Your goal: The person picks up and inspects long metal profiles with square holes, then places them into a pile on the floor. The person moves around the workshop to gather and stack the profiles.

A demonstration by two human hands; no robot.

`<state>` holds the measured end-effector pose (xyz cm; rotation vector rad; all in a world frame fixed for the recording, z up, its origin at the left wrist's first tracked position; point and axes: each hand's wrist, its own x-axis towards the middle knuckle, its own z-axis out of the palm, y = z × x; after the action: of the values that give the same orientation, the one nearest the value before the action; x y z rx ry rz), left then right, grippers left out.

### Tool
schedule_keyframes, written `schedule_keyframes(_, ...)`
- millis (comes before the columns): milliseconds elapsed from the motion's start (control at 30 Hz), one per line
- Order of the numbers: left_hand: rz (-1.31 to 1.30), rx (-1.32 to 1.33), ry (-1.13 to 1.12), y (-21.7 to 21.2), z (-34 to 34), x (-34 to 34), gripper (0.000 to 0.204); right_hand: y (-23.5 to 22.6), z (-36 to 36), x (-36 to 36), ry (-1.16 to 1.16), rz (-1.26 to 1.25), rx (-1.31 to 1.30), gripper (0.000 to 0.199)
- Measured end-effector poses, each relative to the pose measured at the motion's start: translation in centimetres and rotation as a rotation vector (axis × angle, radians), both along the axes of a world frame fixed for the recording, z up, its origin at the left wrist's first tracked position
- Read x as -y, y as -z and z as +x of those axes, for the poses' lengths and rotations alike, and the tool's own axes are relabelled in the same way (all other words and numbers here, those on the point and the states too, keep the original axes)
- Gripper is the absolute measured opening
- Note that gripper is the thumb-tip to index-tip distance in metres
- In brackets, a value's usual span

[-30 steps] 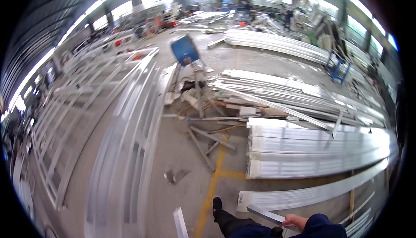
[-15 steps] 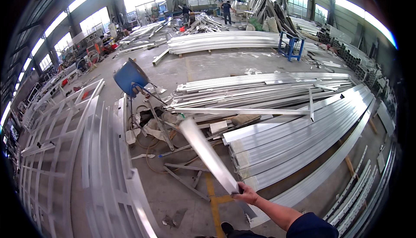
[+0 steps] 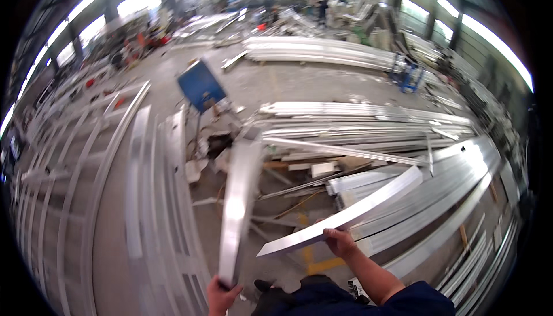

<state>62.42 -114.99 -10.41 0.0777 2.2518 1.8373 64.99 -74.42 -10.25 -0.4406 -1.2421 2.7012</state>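
A: Two aluminium bars are in hand, one per hand. The left bar (image 3: 237,201) runs nearly straight away from the person, its long axis close to vertical in the frame, its near end low at the bottom edge and its far end up toward the scrap heap (image 3: 271,160).

B: And the other?

A: The right bar (image 3: 345,215) lies across the view, its long axis slanting from its lower left end, in front of the body, up to its right end over the stacked profiles (image 3: 438,201).

B: How are the fingers?

A: The left hand (image 3: 222,296) is clenched round the near end of its bar. The right hand (image 3: 340,242) grips its bar from below, close to the lower left end, fingers curled over the edge.

B: Do the bars touch?

A: No, they spread apart like a V opening away from the person. The left one is smeared by blur, so its exact outline is hard to tell.

B: What lies around?

A: One blue panel (image 3: 200,88) stands tilted behind the heap. White frames (image 3: 86,189) lie flat on the floor to the left; I cannot count them. A second long stack (image 3: 322,54) sits farther back, and a blue stand (image 3: 410,77) is beside its right end.
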Motion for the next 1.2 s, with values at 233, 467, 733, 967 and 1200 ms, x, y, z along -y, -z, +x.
schedule_keyframes(233,-0.021,0.109,0.464,-5.0,-8.4,0.3,0.065,0.9,-5.7,16.6,-0.531,-0.232,0.030,0.070)
schedule_keyframes(467,-0.297,0.333,0.606,-5.5,-15.4,3.0,0.076,2.4,-14.1,21.5,-0.682,-0.522,0.154,0.082)
schedule_keyframes(733,0.095,0.664,0.486,-3.1,-28.4,7.9,0.086,5.6,-28.2,26.3,-0.838,-0.776,0.105,0.080)
schedule_keyframes(967,0.270,0.644,0.272,-3.3,-40.0,10.6,0.088,5.5,-43.3,28.1,-1.177,-0.316,0.222,0.090)
schedule_keyframes(1200,0.113,0.559,-0.096,0.1,-52.5,17.8,0.094,6.8,-54.6,26.5,-1.100,0.654,0.285,0.073)
